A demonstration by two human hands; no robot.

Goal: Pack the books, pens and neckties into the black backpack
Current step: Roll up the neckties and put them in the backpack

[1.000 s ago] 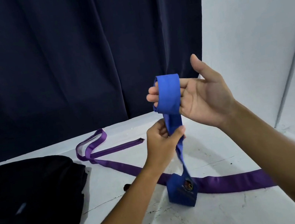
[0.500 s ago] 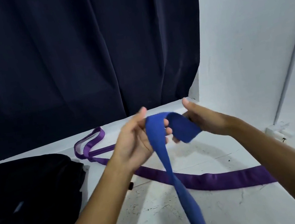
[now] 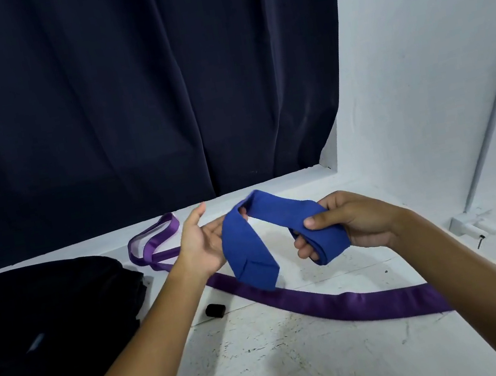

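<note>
Head view. The right hand (image 3: 350, 226) clamps a rolled bundle of the blue necktie (image 3: 280, 215), thumb on top and fingers curled beneath, held in the air above the white table (image 3: 301, 359). From the bundle a band of the tie arches leftward and drapes over the fingers of the left hand (image 3: 203, 244), whose fingers are spread and nearly straight, palm turned up and inward; the tie's wide pointed end hangs down below that hand, its tip just above the table. The left hand supports the fabric and does not pinch it.

The purple necktie (image 3: 341, 302) lies unrolled on the table, looped at its far end near the dark curtain (image 3: 126, 93) and running rightward under the hands. The black backpack (image 3: 45, 336) rests at the left edge of the table, well apart from both hands; whether it is unzipped cannot be told. A small black object (image 3: 215, 310) lies between the backpack and the purple necktie. No books or pens are visible.

Step in hand, as judged: rolling the blue necktie into a compact coil before packing. The next move calls for wrapping the remaining wide end round the bundle, keeping the coil from springing loose, then carrying it left to the backpack.
</note>
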